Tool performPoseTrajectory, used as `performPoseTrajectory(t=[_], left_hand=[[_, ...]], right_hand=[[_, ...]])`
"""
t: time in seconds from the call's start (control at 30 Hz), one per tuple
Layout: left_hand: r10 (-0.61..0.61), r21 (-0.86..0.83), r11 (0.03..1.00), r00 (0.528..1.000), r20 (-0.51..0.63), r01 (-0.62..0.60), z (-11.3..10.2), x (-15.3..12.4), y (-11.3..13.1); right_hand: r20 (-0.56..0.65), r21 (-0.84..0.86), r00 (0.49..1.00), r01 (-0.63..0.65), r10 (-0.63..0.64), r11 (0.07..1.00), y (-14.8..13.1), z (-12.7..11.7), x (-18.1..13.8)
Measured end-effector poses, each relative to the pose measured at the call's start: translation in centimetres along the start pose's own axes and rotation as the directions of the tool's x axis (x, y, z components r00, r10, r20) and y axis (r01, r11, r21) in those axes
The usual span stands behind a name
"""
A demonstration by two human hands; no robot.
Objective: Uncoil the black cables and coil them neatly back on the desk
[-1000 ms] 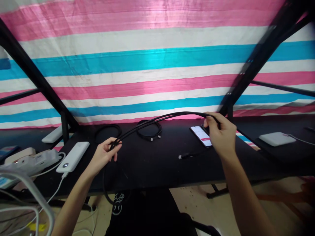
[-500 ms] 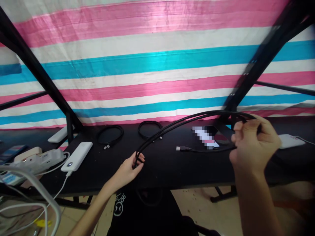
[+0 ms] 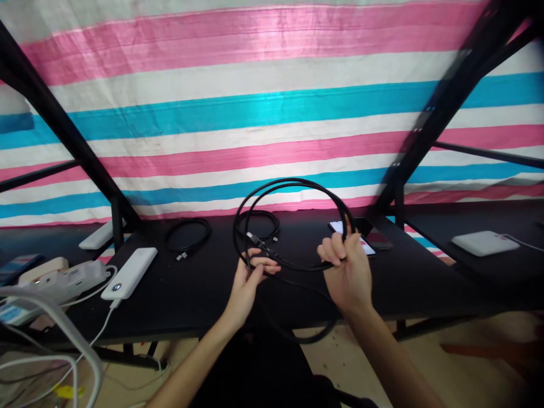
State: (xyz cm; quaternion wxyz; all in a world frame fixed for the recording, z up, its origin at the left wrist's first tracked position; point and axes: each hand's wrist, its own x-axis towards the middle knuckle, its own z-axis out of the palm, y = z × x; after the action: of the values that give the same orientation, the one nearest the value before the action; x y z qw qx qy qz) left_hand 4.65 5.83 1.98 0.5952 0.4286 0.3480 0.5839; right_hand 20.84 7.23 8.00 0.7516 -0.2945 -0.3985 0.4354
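A long black cable (image 3: 293,182) arches in loops above the desk, held between both hands. My left hand (image 3: 250,277) pinches its strands at the left side of the loop. My right hand (image 3: 346,266) is closed around the strands on the right side. One end of this cable, a metal-tipped plug (image 3: 255,238), points up and left just above my left fingers. A loose length of it hangs below the hands, past the desk's front edge. Behind, a coiled black cable (image 3: 272,218) lies on the desk, partly seen through the held loop. Another coiled black cable (image 3: 187,249) lies farther left.
A phone (image 3: 368,247) with a lit screen lies behind my right hand. White power banks (image 3: 130,275) rest on the black desk (image 3: 178,300), one with a cable plugged in. At left are a power strip (image 3: 80,275) and white cables. Black metal frame legs (image 3: 63,124) flank the desk.
My hands have come closer together, the right one moving left and the left one slightly right. The cable's wide arc has become a rounder loop, and its plug has shifted left.
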Motion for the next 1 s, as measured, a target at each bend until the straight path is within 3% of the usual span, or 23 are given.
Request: performPoseTrajectory(t=[0.07,0.17,0.23,0.33,0.4,0.47,0.53,0.6,0.63,0.73,0.8,0.87,0.93,1.0], left_hand=[[-0.026,-0.100,0.995,0.999,-0.021,0.024,-0.3,0.4,0.9],[-0.068,-0.192,0.980,0.997,-0.046,0.058,-0.9,0.8,1.9],[-0.059,-0.196,0.980,0.996,-0.069,0.045,-1.2,0.8,2.2],[-0.011,-0.093,0.996,0.998,-0.063,0.005,-1.7,0.7,2.6],[0.019,0.068,0.998,0.998,-0.058,-0.015,-2.2,0.6,3.2],[0.030,0.268,0.963,0.999,-0.036,-0.019,-2.8,0.6,4.2],[0.059,0.456,0.888,0.998,0.017,-0.060,-3.3,0.5,5.2],[0.113,0.597,0.789,0.989,0.091,-0.145,-3.4,0.3,6.0],[0.134,0.647,0.738,0.982,0.134,-0.189,-3.2,0.1,6.3],[0.135,0.741,0.613,0.961,0.242,-0.273,-2.0,-0.7,6.7],[0.109,0.777,0.546,0.946,0.305,-0.313,-1.0,-1.3,6.8],[0.077,0.793,0.494,0.926,0.369,-0.357,-0.3,-1.7,6.8],[0.037,0.794,0.473,0.909,0.416,-0.382,0.1,-1.8,6.5],[-0.001,0.813,0.466,0.919,0.394,-0.348,0.0,-1.6,5.9]], right_hand=[[0.180,-0.060,0.975,-0.118,0.127,0.991,0.6,-0.3,-0.8],[0.397,-0.240,0.864,-0.227,0.309,0.944,1.5,-1.5,-2.0],[0.480,-0.345,0.782,-0.248,0.398,0.905,2.0,-2.4,-2.5],[0.507,-0.504,0.689,-0.250,0.518,0.826,2.2,-3.6,-2.6],[0.491,-0.551,0.688,-0.230,0.534,0.803,1.8,-4.3,-2.1],[0.460,-0.558,0.732,-0.201,0.502,0.805,0.8,-4.8,-1.3],[0.432,-0.596,0.797,-0.099,0.422,0.797,-0.5,-5.0,-0.7],[0.445,-0.681,0.852,0.123,0.274,0.722,-1.8,-4.6,-0.6],[0.482,-0.716,0.854,0.257,0.193,0.649,-2.4,-4.1,-0.8],[0.652,-0.713,0.755,0.579,0.070,0.395,-3.3,-2.0,-2.0],[0.738,-0.659,0.671,0.698,0.064,0.281,-3.4,-0.5,-2.7],[0.782,-0.617,0.620,0.755,0.065,0.221,-3.0,0.5,-3.1],[0.778,-0.626,0.617,0.749,0.113,0.217,-2.2,0.7,-2.9],[0.714,-0.700,0.657,0.674,0.244,0.234,-1.1,0.3,-2.2]])
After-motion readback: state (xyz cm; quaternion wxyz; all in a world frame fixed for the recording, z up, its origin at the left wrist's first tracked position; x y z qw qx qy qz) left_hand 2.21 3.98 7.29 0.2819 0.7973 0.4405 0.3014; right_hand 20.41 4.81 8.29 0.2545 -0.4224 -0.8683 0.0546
